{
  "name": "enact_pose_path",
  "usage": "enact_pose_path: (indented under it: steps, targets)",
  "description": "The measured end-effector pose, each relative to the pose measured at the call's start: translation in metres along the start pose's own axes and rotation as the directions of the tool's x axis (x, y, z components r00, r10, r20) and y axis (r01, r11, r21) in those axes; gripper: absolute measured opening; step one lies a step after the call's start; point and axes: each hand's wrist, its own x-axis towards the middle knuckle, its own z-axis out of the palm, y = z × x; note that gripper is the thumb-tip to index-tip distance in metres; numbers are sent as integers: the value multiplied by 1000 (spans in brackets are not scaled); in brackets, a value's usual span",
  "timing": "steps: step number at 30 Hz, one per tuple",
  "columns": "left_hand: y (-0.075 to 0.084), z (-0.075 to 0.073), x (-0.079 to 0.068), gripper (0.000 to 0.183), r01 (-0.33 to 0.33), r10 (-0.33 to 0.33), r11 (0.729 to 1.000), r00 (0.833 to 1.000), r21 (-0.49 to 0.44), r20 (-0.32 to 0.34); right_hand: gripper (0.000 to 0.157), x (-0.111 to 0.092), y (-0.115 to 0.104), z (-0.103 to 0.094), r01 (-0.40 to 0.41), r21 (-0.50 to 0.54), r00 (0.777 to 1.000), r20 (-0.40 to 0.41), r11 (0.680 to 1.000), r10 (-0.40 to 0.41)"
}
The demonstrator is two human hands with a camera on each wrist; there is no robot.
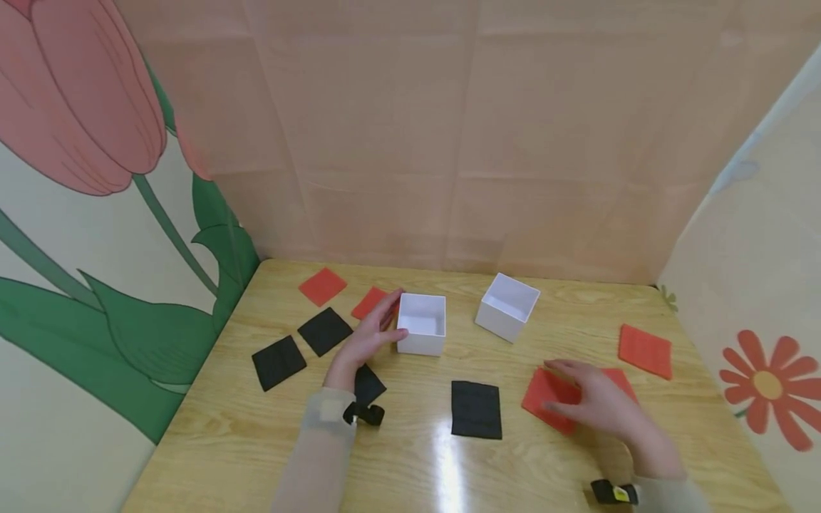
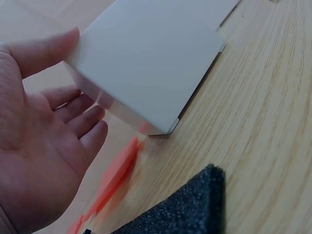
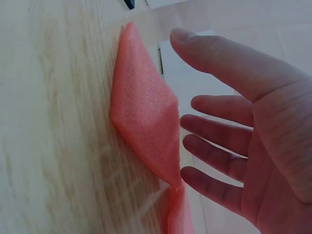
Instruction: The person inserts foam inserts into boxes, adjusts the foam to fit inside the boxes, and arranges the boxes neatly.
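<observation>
In the head view my left hand (image 1: 367, 342) is at the left side of an open-topped white box (image 1: 421, 345). Its thumb touches near the front edge and its relaxed fingers lie along the left wall, as the left wrist view also shows. My right hand (image 1: 593, 397) hovers with fingers spread above a red square of soft cloth-like material (image 1: 539, 399). Another red square (image 1: 621, 382) lies partly hidden behind that hand. In the right wrist view, the fingertips are just beside the red square (image 3: 146, 102), nothing between thumb and fingers.
A second white box (image 1: 507, 313) stands at an angle to the right. Black squares lie front centre (image 1: 476, 410), left (image 1: 279, 362) and under the left wrist (image 1: 368, 386). Red squares lie far left (image 1: 323, 286), behind the left hand (image 1: 367, 303) and far right (image 1: 645, 350). Walls border the table.
</observation>
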Motion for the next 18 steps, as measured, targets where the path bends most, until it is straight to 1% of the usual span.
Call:
enact_pose_path:
  steps: [5, 9, 15, 18]
  targets:
    - [1, -1, -1, 85, 9, -9, 1000, 1000, 23, 5, 93, -3, -3, 2, -34, -31, 999, 25, 999, 35]
    - [3, -1, -1, 85, 12, -12, 1000, 1000, 28, 10, 97, -6, -7, 4, -55, -57, 998, 18, 997, 56]
    - [3, -1, 0, 85, 34, -34, 999, 999, 26, 7, 105, -9, -12, 6, -89, -89, 996, 7, 992, 90]
    - [2, 0, 0, 84, 25, -26, 1000, 1000, 19, 8, 109, -10, -14, 7, -100, -113, 995, -2, 989, 100]
